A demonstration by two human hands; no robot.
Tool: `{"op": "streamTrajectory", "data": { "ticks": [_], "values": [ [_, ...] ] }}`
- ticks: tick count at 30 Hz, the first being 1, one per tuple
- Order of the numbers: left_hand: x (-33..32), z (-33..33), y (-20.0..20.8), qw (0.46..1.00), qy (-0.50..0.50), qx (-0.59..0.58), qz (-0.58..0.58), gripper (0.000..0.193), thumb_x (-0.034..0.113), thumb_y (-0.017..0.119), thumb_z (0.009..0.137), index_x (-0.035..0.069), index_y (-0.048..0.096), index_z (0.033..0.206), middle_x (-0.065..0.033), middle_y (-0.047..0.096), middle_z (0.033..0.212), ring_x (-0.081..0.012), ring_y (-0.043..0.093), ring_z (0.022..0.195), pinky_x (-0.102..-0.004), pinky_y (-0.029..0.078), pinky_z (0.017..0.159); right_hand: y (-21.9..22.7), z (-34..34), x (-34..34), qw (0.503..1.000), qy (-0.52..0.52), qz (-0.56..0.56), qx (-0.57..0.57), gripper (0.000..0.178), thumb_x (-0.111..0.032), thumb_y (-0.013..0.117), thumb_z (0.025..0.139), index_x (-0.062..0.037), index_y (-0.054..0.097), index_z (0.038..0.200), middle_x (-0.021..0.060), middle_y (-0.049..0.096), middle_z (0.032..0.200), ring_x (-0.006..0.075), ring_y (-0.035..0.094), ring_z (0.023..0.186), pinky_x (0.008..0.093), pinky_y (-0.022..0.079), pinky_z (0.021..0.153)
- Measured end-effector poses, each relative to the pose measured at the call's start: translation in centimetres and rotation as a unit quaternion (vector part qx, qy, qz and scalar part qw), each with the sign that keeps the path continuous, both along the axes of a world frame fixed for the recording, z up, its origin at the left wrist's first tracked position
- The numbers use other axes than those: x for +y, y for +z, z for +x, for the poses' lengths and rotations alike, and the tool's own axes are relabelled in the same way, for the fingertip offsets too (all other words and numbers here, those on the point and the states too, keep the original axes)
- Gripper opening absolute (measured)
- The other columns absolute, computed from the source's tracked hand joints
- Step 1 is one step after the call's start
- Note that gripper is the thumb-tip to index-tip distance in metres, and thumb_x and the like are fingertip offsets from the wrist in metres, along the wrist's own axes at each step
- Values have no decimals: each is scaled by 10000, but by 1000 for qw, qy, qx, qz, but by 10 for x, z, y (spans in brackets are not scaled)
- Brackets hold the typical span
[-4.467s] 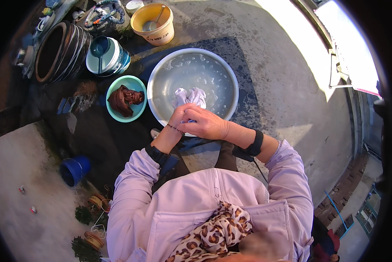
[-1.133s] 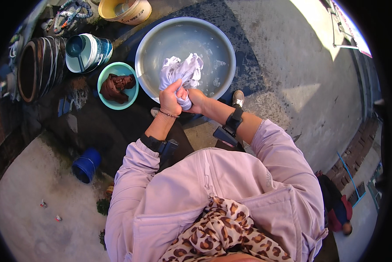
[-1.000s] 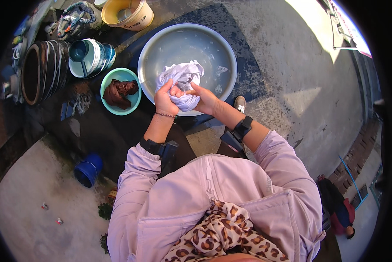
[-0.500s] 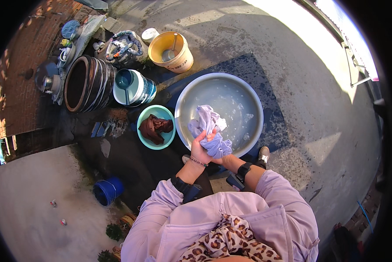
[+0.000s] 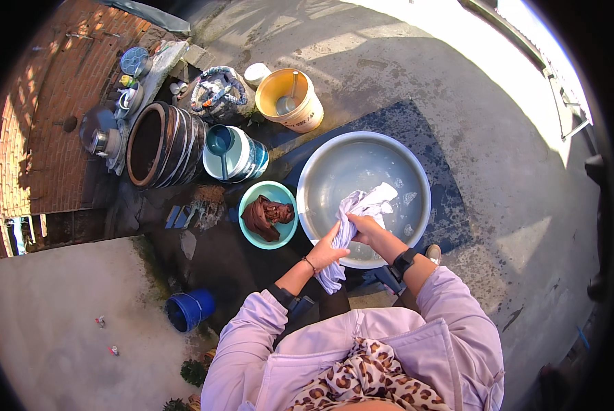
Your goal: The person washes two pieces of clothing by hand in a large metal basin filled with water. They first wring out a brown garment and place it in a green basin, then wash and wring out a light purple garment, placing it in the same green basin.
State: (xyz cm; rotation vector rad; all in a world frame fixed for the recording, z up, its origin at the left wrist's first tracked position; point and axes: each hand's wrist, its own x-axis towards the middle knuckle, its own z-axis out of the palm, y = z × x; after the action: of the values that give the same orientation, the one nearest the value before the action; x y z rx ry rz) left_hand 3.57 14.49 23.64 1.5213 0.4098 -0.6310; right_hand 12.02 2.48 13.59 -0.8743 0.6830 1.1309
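Observation:
A lavender and white cloth garment [image 5: 365, 204] is stretched, bunched and twisted, between my two hands at the near side of a wide metal basin [image 5: 426, 209]. My left hand [image 5: 326, 252] is wrapped round its nearer part, just outside the rim. Beyond it and to the right, my right hand [image 5: 366, 230] grips the cloth over the basin. The far end of the garment spreads above cloudy water with patches of suds. From my left hand the other end hangs down outside the basin.
Left of the basin sits a small mint-green basin [image 5: 244, 229] with a brown cloth [image 5: 260, 218]. Behind it are a white bucket [image 5: 252, 156] with a dark dipper, a yellow bucket [image 5: 310, 113] and a large dark jar [image 5: 158, 145]. A blue bucket [image 5: 199, 308] lies lower left.
My hands have moved apart, the left toward me and out past the rim. The bunched garment is now drawn out lengthwise between them. The whole view has shifted slightly.

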Motion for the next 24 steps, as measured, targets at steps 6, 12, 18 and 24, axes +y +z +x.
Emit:
{"op": "streamTrajectory", "data": {
  "ticks": [6,12,18,24],
  "values": [
    [-6,34,11,856,259,173,-412,362,114,504,848,12,411,1183,-136,601,964,-160,590,622,-287,501,551,37,61,-33,988,146,35,-33,539,-419,535,836,27,430,1120,227,540,1049,316,577,923,438,491,785],
    [-25,48,24,791,284,101,-531,412,265,410,895,-36,370,1173,-134,552,1041,-309,572,922,-420,457,820,23,4,-63,986,-157,48,16,770,-470,508,836,58,172,1286,305,383,1218,362,462,1101,411,447,879],
    [-40,22,20,767,314,87,-553,407,308,404,900,-29,435,1126,-140,559,1019,-290,532,991,-430,423,871,2,-43,-18,946,-80,312,40,1013,-827,237,603,-71,350,1267,146,467,1220,252,412,1170,411,343,977],
    [-31,0,26,705,257,97,-654,361,325,420,903,-7,452,1041,-55,521,696,-159,524,625,-288,430,589,23,-13,13,861,-257,431,84,763,-656,451,730,3,464,1114,135,555,1031,250,552,914,373,447,852]
  ]
}}
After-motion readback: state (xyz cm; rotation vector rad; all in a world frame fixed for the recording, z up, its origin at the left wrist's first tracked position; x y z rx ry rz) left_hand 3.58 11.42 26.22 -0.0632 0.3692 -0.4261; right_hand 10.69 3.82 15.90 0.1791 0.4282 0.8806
